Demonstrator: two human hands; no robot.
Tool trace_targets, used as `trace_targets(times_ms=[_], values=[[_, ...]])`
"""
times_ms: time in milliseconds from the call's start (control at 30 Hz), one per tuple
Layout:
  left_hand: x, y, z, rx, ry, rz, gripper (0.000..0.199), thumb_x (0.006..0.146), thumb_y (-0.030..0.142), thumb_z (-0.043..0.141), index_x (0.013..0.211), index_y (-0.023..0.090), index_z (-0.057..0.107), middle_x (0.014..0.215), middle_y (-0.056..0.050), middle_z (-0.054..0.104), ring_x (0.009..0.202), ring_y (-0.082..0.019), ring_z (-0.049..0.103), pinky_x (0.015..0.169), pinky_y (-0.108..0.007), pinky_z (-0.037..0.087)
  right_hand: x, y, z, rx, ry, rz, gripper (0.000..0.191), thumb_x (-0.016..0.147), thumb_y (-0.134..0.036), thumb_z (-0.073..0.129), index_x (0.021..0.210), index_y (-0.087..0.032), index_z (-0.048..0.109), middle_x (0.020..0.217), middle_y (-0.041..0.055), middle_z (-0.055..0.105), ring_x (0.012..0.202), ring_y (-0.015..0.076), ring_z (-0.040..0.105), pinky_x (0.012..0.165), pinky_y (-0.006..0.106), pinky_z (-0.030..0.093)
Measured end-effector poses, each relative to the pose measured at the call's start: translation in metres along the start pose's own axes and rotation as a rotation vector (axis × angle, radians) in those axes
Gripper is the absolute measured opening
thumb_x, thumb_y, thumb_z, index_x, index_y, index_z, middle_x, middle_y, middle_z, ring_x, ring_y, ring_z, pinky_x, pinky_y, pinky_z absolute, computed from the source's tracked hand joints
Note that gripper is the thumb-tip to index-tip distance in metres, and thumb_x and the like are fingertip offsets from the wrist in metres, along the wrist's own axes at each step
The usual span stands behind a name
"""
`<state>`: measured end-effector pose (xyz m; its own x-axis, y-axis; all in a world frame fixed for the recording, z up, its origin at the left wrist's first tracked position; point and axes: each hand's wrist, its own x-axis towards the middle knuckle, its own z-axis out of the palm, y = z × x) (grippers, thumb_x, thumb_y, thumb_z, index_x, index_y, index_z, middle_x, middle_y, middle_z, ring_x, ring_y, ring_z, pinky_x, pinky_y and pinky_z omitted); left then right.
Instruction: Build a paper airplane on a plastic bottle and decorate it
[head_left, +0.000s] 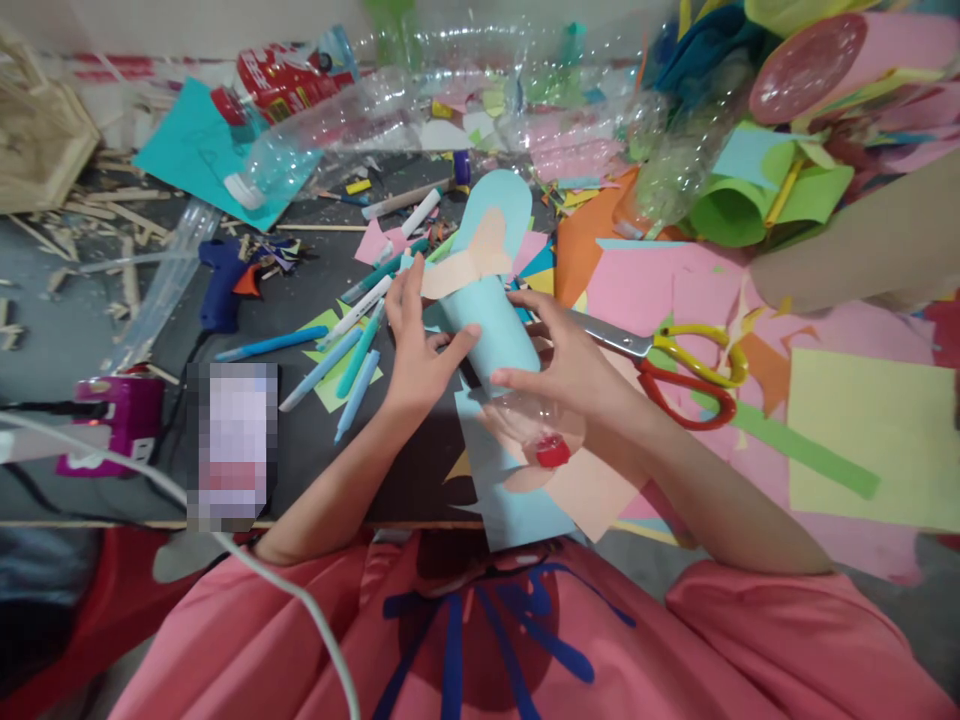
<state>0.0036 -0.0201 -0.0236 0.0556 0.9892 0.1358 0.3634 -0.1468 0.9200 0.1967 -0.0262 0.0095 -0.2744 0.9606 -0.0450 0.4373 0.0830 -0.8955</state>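
A small clear bottle wrapped in light blue paper (pixel 491 335) lies tilted between my hands, its red cap (pixel 553 451) pointing down toward me. Peach paper strips (pixel 469 262) and a rounded light blue piece (pixel 504 205) extend from its far end. My left hand (pixel 420 345) holds the wrapped bottle from the left, thumb on the paper and fingers beside the peach strip. My right hand (pixel 559 355) grips the other side near the cap end, its fingertips partly hidden. Yellow-and-red scissors (pixel 660 360) lie just right of my right hand.
Markers (pixel 360 365) lie left of my hands, with a blue glue gun (pixel 221 285) and a blurred phone (pixel 232 440) farther left. Clear plastic bottles (pixel 337 115) line the back. Coloured paper sheets (pixel 870 435) cover the right side. A white cable (pixel 285 580) crosses the lower left.
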Motion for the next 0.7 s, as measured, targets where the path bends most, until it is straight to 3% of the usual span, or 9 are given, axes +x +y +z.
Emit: trace_targets(times_ms=[67,167,300,400,567,700], values=[[0.000,0.004,0.001,-0.078,0.044,-0.005,0.081,0.083,0.068,0.058,0.149,0.039,0.022,0.161,-0.008,0.016,0.135,-0.032,0.044,0.081,-0.034,0.062,-0.001,-0.006,-0.009,-0.004,-0.060,-0.013,0.084,0.065,-0.059,0.079,0.136,-0.026,0.048,0.147,0.0121,0.048,0.126,0.0342,0.055,0.099,0.053,0.052],[0.003,0.004,-0.003,-0.124,0.107,0.021,0.062,0.091,0.067,0.044,0.145,0.043,0.025,0.160,-0.002,0.023,0.132,-0.029,0.047,0.089,-0.039,0.059,0.003,-0.010,-0.028,0.063,-0.110,-0.045,0.078,0.069,-0.057,0.078,0.137,-0.029,0.049,0.146,0.0091,0.049,0.123,0.0325,0.057,0.097,0.053,0.054],[0.008,-0.005,-0.009,-0.161,0.230,0.016,0.048,0.095,0.061,0.041,0.138,0.042,0.034,0.153,0.000,0.038,0.135,-0.026,0.045,0.095,-0.041,0.056,0.018,-0.005,-0.051,0.012,-0.036,-0.092,0.076,0.069,-0.059,0.078,0.135,-0.034,0.049,0.141,0.0061,0.054,0.119,0.0321,0.059,0.094,0.055,0.056],[0.009,-0.010,-0.009,-0.176,0.147,-0.029,0.046,0.096,0.057,0.039,0.137,0.037,0.036,0.150,-0.004,0.041,0.134,-0.024,0.048,0.095,-0.039,0.056,0.030,0.002,-0.052,-0.042,0.031,-0.106,0.075,0.070,-0.060,0.076,0.134,-0.032,0.048,0.137,0.0067,0.057,0.117,0.0310,0.061,0.092,0.053,0.058],[0.005,-0.003,-0.001,-0.230,-0.093,-0.055,0.057,0.094,0.058,0.045,0.142,0.029,0.035,0.148,-0.012,0.044,0.126,-0.026,0.057,0.088,-0.037,0.059,0.035,0.006,-0.026,0.023,0.031,-0.083,0.074,0.071,-0.066,0.072,0.132,-0.030,0.047,0.139,0.0085,0.055,0.116,0.0299,0.061,0.093,0.052,0.056],[0.004,0.005,0.001,-0.258,-0.139,-0.024,0.063,0.091,0.056,0.052,0.145,0.028,0.037,0.153,-0.009,0.042,0.129,-0.028,0.054,0.098,-0.038,0.055,0.029,0.002,-0.011,0.139,-0.009,-0.044,0.069,0.076,-0.066,0.067,0.131,-0.030,0.046,0.139,0.0083,0.054,0.118,0.0287,0.060,0.099,0.051,0.052]])
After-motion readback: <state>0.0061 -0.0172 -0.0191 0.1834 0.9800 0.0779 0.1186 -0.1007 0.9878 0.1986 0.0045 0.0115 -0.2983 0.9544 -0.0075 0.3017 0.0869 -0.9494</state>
